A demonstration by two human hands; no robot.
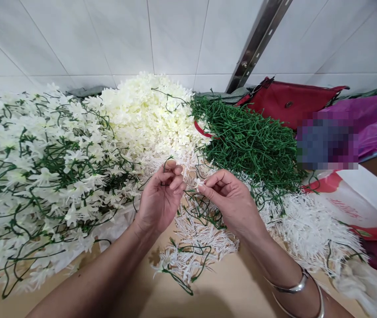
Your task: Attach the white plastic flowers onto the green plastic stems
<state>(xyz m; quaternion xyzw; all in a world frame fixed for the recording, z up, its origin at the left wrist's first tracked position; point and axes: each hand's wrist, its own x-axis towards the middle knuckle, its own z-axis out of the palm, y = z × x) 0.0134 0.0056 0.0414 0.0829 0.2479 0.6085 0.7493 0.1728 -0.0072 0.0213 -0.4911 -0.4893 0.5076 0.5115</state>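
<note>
My left hand (162,194) is closed in a pinch on a thin green plastic stem (166,164) that curls up above the fingers. My right hand (228,196) pinches a small white flower piece (197,182) between thumb and forefinger. The fingertips of both hands nearly meet over a scatter of white spiky flower centres (197,240) on the tan table (228,287). Two silver bangles (299,287) sit on my right wrist.
Finished white flower sprigs on green stems (39,176) are heaped at the left. A mound of cream petals (148,115) lies behind, bare green stems (251,141) to its right. A red bag (291,104), a purple bag (374,119) and a metal bar (258,39) are by the tiled wall.
</note>
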